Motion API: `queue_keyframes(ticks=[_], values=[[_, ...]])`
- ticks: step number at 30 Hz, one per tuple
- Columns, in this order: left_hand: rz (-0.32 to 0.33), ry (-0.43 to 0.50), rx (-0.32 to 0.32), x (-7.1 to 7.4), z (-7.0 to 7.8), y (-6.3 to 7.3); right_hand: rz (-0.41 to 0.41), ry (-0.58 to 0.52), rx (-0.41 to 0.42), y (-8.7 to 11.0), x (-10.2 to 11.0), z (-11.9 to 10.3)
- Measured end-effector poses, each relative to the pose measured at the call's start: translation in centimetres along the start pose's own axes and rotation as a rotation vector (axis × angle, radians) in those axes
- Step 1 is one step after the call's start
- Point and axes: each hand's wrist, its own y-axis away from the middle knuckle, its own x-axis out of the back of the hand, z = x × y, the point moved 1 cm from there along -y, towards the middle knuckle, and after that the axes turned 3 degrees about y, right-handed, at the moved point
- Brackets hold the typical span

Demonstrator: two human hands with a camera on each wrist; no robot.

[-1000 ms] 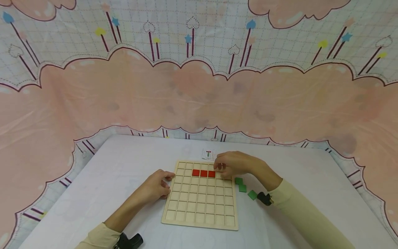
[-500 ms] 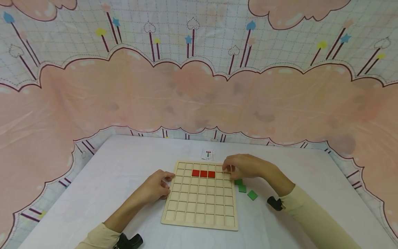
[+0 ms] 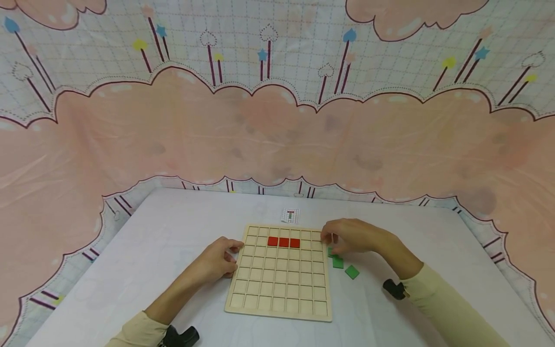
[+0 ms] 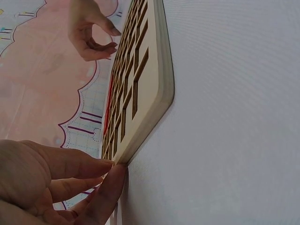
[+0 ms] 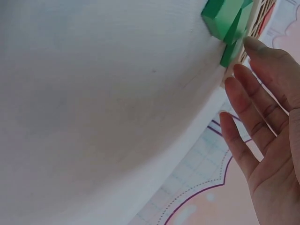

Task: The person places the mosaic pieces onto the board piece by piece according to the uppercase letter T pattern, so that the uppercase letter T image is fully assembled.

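A square-gridded wooden board (image 3: 277,279) lies flat on the table. Three red tiles (image 3: 284,242) sit side by side in one of its upper rows. At the board's left edge, my left hand (image 3: 217,260) grips the rim with thumb and fingertips, seen close in the left wrist view. Just off the right edge, my right hand (image 3: 357,235) hovers with fingers loosely bent and nothing between them. Its thumb comes over the nearest green tile, partly hiding it. Two more green tiles, one beside the board (image 3: 338,262) and one turned askew (image 3: 352,272), lie on the cloth.
Behind the board lies a small white card (image 3: 290,215) printed with a grid pattern in red and green. A white cloth covers the table (image 3: 173,226). A patterned pink curtain (image 3: 243,130) hangs behind it.
My right hand has moved right and slightly toward me, from over the board beside the red tiles to the green tiles. The left hand and board have stayed put.
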Motion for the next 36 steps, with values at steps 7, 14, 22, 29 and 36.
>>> queue_keyframes(ticks=[7, 14, 22, 29, 36], values=[[-0.001, -0.009, -0.002, 0.0, 0.0, 0.0, -0.005, -0.01, 0.003, 0.4, -0.1, 0.4], [-0.007, -0.003, -0.012, 0.1, 0.0, 0.0, -0.018, -0.015, -0.002, 0.3, -0.2, 0.5], [-0.012, -0.001, -0.018, 0.1, 0.1, 0.1, -0.019, 0.0, -0.007, 0.2, -0.5, 0.7], [-0.008, 0.015, 0.001, 0.0, 0.1, 0.1, -0.022, 0.017, 0.009, 0.6, -0.4, 1.0], [-0.002, 0.021, 0.008, 0.0, 0.0, -0.1, -0.019, 0.047, 0.073, 0.8, -0.5, 1.4]])
